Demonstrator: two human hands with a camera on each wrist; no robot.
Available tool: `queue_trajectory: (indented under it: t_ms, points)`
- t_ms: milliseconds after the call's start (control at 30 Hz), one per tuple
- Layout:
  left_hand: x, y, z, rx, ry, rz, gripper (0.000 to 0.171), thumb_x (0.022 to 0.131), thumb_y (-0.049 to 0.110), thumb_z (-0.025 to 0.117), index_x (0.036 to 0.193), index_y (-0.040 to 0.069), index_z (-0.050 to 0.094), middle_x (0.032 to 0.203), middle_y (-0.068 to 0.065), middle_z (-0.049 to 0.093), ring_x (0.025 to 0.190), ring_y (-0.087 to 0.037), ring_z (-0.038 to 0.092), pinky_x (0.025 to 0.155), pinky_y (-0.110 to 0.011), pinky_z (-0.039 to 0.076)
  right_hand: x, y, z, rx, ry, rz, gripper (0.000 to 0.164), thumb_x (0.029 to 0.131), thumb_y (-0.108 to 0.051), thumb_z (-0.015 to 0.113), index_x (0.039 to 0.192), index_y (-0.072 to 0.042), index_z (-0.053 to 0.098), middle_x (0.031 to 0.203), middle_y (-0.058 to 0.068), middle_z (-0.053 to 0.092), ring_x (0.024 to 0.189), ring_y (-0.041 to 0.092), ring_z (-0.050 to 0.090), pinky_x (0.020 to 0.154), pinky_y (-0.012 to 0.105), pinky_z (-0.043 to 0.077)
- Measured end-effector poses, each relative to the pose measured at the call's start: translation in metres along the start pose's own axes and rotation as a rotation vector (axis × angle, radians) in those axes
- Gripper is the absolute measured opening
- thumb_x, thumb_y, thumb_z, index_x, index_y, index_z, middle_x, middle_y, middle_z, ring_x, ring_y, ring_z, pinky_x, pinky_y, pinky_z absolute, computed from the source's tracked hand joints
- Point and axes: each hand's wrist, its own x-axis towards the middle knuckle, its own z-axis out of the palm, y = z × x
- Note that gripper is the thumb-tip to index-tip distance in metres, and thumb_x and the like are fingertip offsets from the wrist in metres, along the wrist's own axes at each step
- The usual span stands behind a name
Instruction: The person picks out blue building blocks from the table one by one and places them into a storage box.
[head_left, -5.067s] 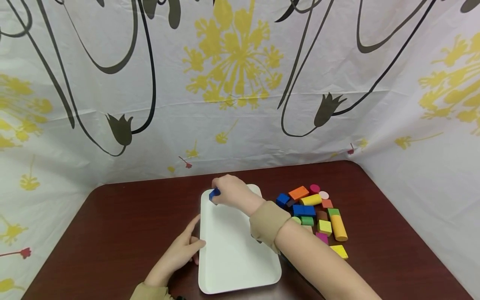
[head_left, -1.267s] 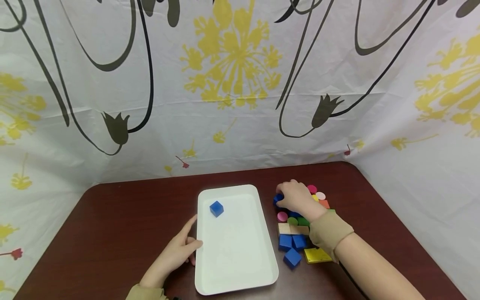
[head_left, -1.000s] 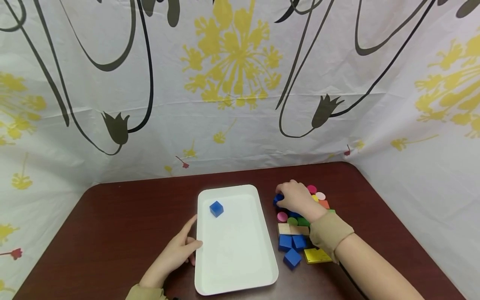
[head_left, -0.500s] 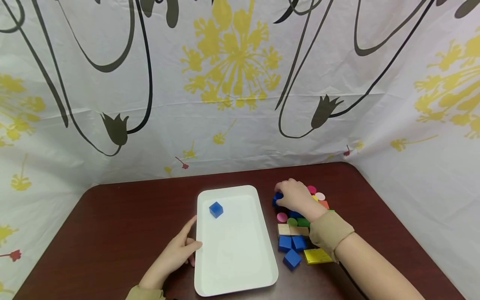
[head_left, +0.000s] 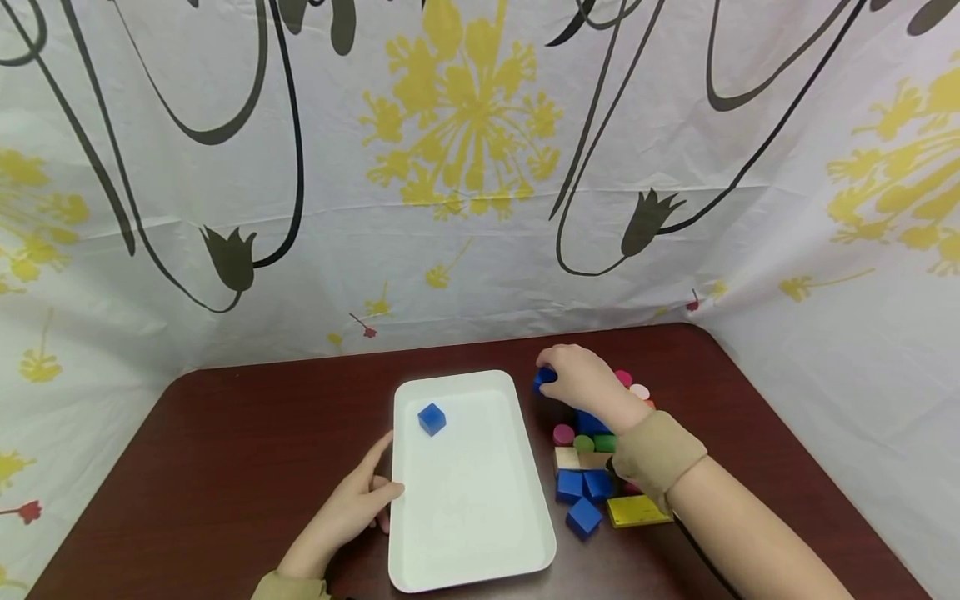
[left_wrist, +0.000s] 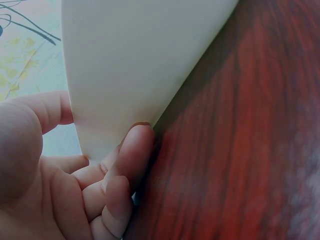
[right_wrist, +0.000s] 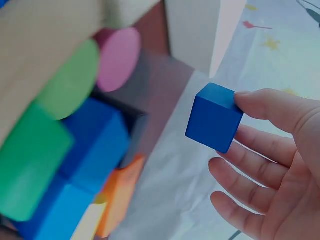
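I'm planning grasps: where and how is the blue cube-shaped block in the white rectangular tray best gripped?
Probably two opposite upright sides, pinched from above: the blue cube-shaped block sits flat in the white rectangular tray, nothing touching its visible faces.

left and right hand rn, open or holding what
Left hand: holding the white tray by its edge.
Right hand: closed, pinching a blue cube.

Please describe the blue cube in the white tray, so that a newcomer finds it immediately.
On the dark reddish-brown table, find the white rectangular tray with rounded corners. Near its far left corner lies the blue cube. Unlike the blue cubes beside the tray, it is the only block inside.
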Motion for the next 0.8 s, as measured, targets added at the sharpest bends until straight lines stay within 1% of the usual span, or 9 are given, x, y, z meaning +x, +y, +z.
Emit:
queue_trajectory:
  t_ms: [267,433,800]
  points:
    - [0.001,-0.003,0.0,0.008,0.0,0.002,0.074,0.087,0.013,0.058,0.146,0.022,0.014,0.064,-0.008,0.058,0.048,-0.025,0.056,0.043,-0.029,0.042,0.005,-0.017,-0.009,0.042,0.01,-0.034,0.036,0.079,-0.018,0.072,0.111,-0.005,0.061,0.106,0.008,0.06,0.095,0.022,0.055,0.08,0.037,0.048]
    - [0.001,-0.003,-0.001,0.009,-0.001,0.005,0.074,0.087,0.013,0.058,0.146,0.023,0.015,0.065,-0.008,0.058,0.048,-0.025,0.056,0.043,-0.029,0.042,0.007,-0.033,-0.013,0.071,0.009,-0.043,0.037,0.08,-0.018,0.071,0.114,-0.006,0.06,0.109,0.007,0.059,0.097,0.021,0.055,0.081,0.036,0.048]
    - [0.0,-0.002,-0.001,0.009,-0.005,0.007,0.074,0.087,0.013,0.058,0.146,0.023,0.015,0.064,-0.008,0.058,0.048,-0.025,0.056,0.043,-0.03,0.042,0.015,-0.064,-0.012,0.07,0.011,-0.054,0.036,0.079,-0.02,0.072,0.112,-0.009,0.062,0.106,0.003,0.06,0.09,0.016,0.054,0.079,0.032,0.048]
